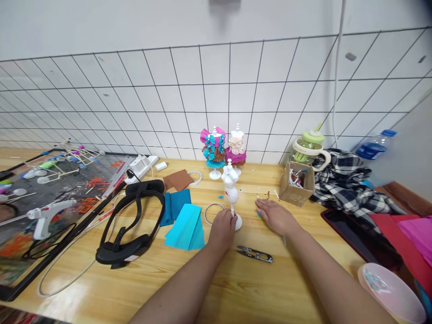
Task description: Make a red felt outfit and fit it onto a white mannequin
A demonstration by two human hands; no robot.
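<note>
My left hand [222, 228] is closed round the thin stem of a small white mannequin [231, 186], which stands upright on its round base. My right hand [274, 214] lies palm down on the table with fingers stretched, beside small paper scraps [268, 195]. Between my forearms lie thread snips [255, 254]. Left of my left hand are a light-blue crepe paper piece [185, 227], a darker blue one [176, 206] and a ring of white cord [213, 204]. Two mannequins dressed in ruffled paper, one pink, blue and brown [213, 148], one cream and magenta [237, 146], stand behind.
A cardboard box [297, 186] with scraps, a green-lidded bottle [309, 146] and a checked cloth [344, 175] stand right. Front right is a pink bowl [391, 292]. Left are a black headset [130, 225], a power strip [141, 167], brown paper [178, 180] and a glue gun [49, 216].
</note>
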